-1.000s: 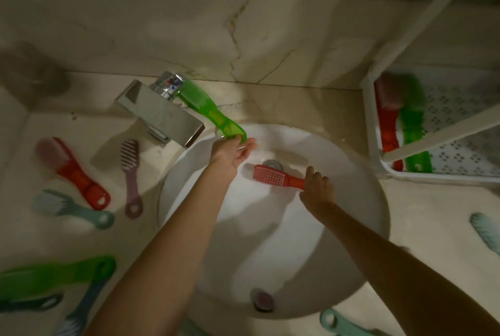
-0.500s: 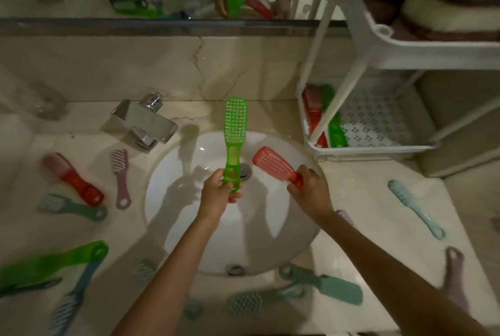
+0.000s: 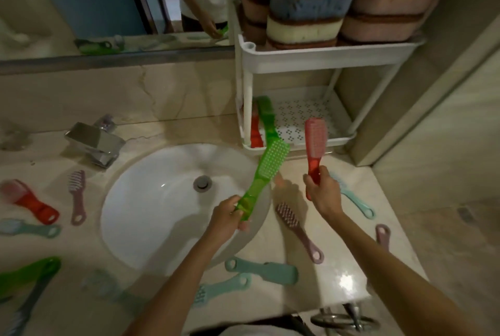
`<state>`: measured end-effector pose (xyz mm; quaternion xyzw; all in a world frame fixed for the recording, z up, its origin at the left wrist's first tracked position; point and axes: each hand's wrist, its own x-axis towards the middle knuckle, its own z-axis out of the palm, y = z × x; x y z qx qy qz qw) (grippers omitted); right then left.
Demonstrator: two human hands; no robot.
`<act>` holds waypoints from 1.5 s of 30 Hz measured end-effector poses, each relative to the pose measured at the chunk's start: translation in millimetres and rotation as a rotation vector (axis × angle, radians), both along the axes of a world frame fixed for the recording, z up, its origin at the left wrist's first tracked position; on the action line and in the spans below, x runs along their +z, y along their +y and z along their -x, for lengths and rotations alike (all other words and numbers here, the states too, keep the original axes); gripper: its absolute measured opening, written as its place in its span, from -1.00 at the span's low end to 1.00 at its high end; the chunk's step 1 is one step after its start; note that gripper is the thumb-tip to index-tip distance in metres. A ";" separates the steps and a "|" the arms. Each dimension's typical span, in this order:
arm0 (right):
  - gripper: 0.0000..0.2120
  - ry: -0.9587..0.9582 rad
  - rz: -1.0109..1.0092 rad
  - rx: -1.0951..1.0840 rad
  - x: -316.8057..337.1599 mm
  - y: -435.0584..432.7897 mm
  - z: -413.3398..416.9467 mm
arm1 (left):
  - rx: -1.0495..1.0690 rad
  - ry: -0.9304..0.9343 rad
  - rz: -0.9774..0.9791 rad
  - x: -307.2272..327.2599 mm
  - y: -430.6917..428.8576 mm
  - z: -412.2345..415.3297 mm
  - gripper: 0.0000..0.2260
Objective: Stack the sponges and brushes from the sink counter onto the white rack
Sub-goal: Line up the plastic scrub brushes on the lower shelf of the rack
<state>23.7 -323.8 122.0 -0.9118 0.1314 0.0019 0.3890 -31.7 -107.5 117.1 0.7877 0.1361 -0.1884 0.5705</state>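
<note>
Both brushes up out of the sink (image 3: 151,216) now, left hand (image 3: 227,220) gripping green brush (image 3: 263,173), right hand (image 3: 322,195) gripping red brush (image 3: 315,143), heading for white rack (image 3: 319,59).

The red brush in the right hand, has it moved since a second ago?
Yes. The red brush has left the sink basin and now stands raised beside the white rack.

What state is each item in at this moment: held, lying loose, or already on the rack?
Left hand: closed on green brush, held over the sink.
Right hand: closed on red brush, upright, near the rack.
Rack's lower shelf: one red brush and one green brush lying in it.
Upper shelf: sponges stacked.
Mauve brush: loose on counter.
Teal brush: loose on counter.
</note>
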 end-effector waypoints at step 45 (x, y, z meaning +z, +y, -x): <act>-0.83 0.270 -0.425 -0.018 15.1 -22.3 -188.6 | 0.069 -0.019 -0.087 53.5 -126.9 -179.7 -0.68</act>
